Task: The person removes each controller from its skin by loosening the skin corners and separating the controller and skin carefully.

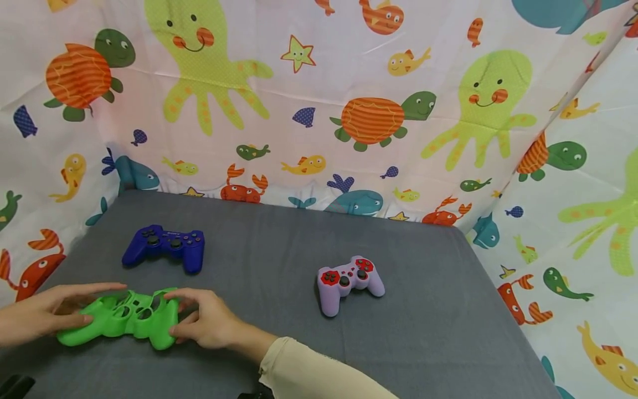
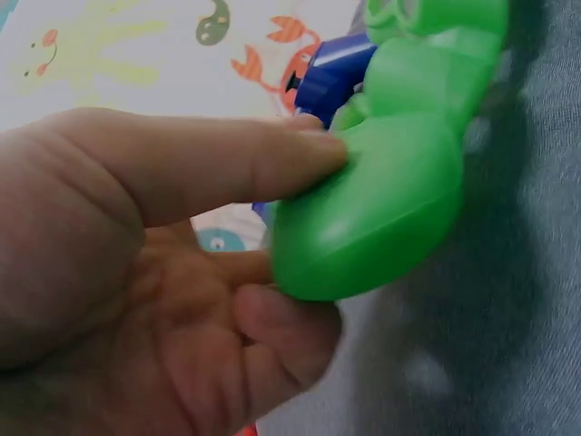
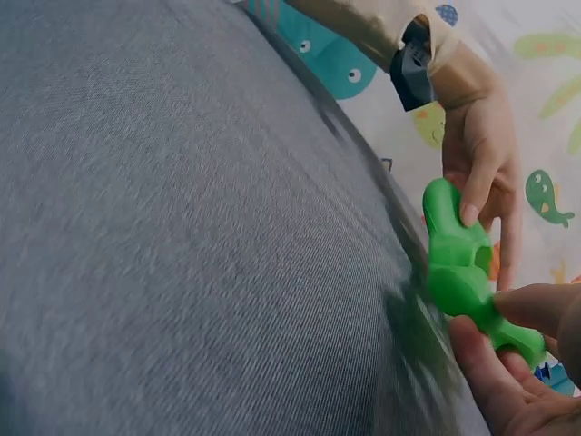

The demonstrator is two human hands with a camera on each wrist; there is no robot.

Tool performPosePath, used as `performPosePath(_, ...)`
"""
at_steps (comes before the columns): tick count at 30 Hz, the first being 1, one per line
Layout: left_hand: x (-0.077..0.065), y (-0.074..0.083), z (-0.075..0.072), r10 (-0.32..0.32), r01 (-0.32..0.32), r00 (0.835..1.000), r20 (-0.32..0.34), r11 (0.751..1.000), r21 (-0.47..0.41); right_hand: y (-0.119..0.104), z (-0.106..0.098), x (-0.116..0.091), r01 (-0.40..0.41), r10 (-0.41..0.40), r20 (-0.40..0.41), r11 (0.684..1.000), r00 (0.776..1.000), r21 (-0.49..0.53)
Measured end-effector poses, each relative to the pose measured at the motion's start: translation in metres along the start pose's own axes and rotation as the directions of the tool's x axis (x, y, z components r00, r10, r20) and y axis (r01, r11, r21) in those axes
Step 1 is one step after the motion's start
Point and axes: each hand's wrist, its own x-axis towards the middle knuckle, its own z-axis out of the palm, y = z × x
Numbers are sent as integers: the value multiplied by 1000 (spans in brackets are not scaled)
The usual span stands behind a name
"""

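Left hand (image 1: 47, 313), right hand (image 1: 214, 320) around green shell (image 1: 132, 323) at opposite ends

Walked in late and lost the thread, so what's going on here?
A person's left hand and right hand pinch opposite ends of a green, hollow, controller-shaped shell, which appears lifted off the gray cloth. A dark blue plastic game controller lies behind it; a lilac game controller with red button areas lies to the right. Both lie untouched.
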Motion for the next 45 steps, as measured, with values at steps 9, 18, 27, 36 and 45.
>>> performPosePath(9,-19,-30,-13,-5,37,982,-190,986,163,-3,16,13,-63,73,-61,986,995,155)
performPosePath(18,-27,-46,-25,-36,99,961,-273,970,222,-1,29,28,-95,113,-130,986,985,138)
performPosePath(27,-29,-61,-33,-24,119,954,-299,945,306,-1,38,33,-152,146,-169,988,975,-18)
performPosePath(36,-33,-76,-29,-73,167,947,-313,943,288,0,39,29,-168,150,-166,981,975,-97)
performPosePath(45,-32,-82,-26,13,110,943,-333,931,347,-2,34,23,-151,121,-128,954,984,-258)
